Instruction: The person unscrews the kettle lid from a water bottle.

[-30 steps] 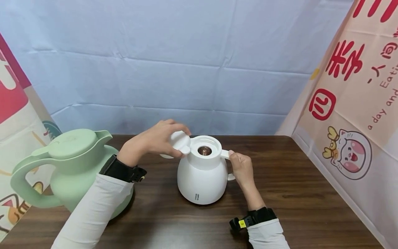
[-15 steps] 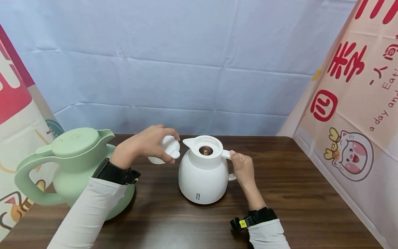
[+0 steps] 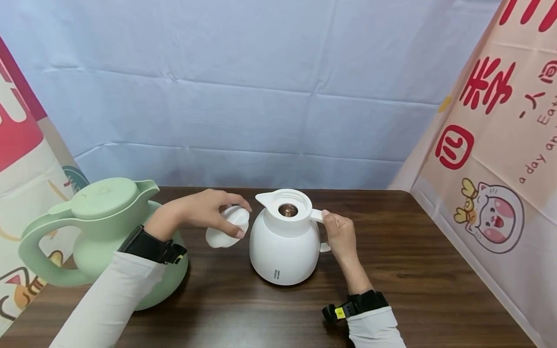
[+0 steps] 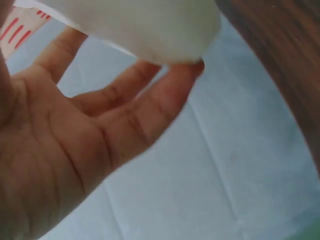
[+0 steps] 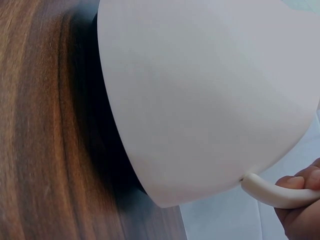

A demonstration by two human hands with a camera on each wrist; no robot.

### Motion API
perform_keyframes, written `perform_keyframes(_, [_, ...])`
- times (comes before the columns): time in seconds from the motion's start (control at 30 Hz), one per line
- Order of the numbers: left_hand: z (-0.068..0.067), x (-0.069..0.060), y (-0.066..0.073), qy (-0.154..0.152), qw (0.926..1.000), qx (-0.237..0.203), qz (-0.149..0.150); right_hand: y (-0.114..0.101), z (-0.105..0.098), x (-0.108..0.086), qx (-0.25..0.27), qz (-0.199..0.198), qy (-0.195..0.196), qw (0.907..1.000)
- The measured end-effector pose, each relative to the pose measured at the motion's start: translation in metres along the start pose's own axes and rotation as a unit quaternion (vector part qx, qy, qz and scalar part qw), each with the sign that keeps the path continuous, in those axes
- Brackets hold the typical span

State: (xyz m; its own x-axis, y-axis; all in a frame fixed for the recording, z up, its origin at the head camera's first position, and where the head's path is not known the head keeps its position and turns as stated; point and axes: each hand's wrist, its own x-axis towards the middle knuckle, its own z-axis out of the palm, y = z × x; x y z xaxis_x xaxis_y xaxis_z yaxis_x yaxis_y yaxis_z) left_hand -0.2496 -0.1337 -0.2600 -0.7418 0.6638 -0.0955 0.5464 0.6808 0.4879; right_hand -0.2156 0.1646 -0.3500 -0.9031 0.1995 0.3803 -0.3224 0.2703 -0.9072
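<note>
A white jug (image 3: 284,249) stands upright on the table with its round mouth uncovered and its spout toward the left. My right hand (image 3: 340,237) grips the jug's handle; the right wrist view shows fingers round the handle (image 5: 280,196). Left of the jug, my left hand (image 3: 202,210) holds a white lid (image 3: 226,231) tilted above the table, thumb and fingers on its sides. In the left wrist view the fingertips touch the lid's pale edge (image 4: 150,30). Lid and jug are apart.
A large green jug (image 3: 106,232) stands at the left, partly behind my left forearm. The brown table (image 3: 417,270) reaches a pale blue cloth (image 3: 243,96) at the back. Printed cloths hang on both sides.
My left hand has carried the lid left and down, away from the jug's mouth, and tilted it. My right hand has stayed on the handle, and the jug has barely shifted.
</note>
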Motion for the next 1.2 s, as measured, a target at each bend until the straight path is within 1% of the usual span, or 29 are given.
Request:
perform_keyframes(0.17, [0.008, -0.007, -0.006, -0.017, 0.9994, -0.028, -0.005, -0.002, 0.001, -0.001, -0.007, -0.002, 0.001, 1.0000])
perform_keyframes(0.3, [0.010, -0.013, -0.004, -0.028, 0.9988, -0.040, -0.009, -0.003, 0.001, -0.002, -0.015, 0.001, 0.003, 0.9999])
perform_keyframes(0.37, [0.012, -0.016, -0.003, -0.028, 0.9988, -0.039, -0.011, -0.003, 0.001, -0.003, -0.018, 0.003, 0.003, 0.9998])
perform_keyframes(0.43, [0.014, -0.020, -0.001, -0.022, 0.9989, -0.040, -0.010, -0.003, 0.001, -0.003, -0.020, 0.003, 0.004, 0.9998])
perform_keyframes(0.5, [0.016, -0.023, 0.000, -0.008, 0.9989, -0.046, -0.004, -0.003, 0.000, -0.003, -0.019, 0.001, 0.006, 0.9998])
perform_keyframes(0.53, [0.018, -0.024, 0.000, -0.001, 0.9986, -0.053, 0.000, -0.003, 0.000, -0.002, -0.019, -0.002, 0.007, 0.9998])
perform_keyframes(0.6, [0.022, -0.027, -0.001, 0.015, 0.9963, -0.084, 0.013, -0.003, 0.000, -0.002, -0.020, -0.005, 0.009, 0.9997])
perform_keyframes(0.67, [0.028, -0.029, -0.002, 0.033, 0.9913, -0.125, 0.024, -0.003, 0.000, -0.002, -0.021, -0.006, 0.008, 0.9997])
perform_keyframes(0.73, [0.035, -0.032, -0.003, 0.057, 0.9837, -0.168, 0.032, -0.003, 0.000, -0.002, -0.024, -0.006, 0.007, 0.9997])
perform_keyframes(0.8, [0.042, -0.035, -0.004, 0.091, 0.9771, -0.189, 0.036, -0.004, 0.001, -0.002, -0.023, -0.004, 0.005, 0.9997])
perform_keyframes(0.87, [0.050, -0.038, -0.005, 0.134, 0.9720, -0.190, 0.034, -0.004, 0.001, -0.002, -0.019, -0.002, 0.005, 0.9998])
perform_keyframes(0.9, [0.053, -0.039, -0.005, 0.157, 0.9705, -0.180, 0.032, -0.004, 0.001, -0.003, -0.018, -0.001, 0.005, 0.9998])
perform_keyframes(0.97, [0.059, -0.041, -0.006, 0.200, 0.9651, -0.166, 0.030, -0.004, 0.001, -0.002, -0.015, -0.001, 0.005, 0.9999])
perform_keyframes(1.07, [0.068, -0.043, -0.007, 0.253, 0.9516, -0.171, 0.035, -0.002, 0.001, -0.001, -0.014, -0.003, 0.006, 0.9999])
perform_keyframes(1.1, [0.070, -0.043, -0.007, 0.266, 0.9464, -0.179, 0.040, -0.002, 0.001, -0.001, -0.013, -0.003, 0.005, 0.9999])
perform_keyframes(1.2, [0.079, -0.044, -0.010, 0.299, 0.9301, -0.206, 0.052, 0.010, 0.001, 0.004, -0.009, 0.000, 0.002, 1.0000])
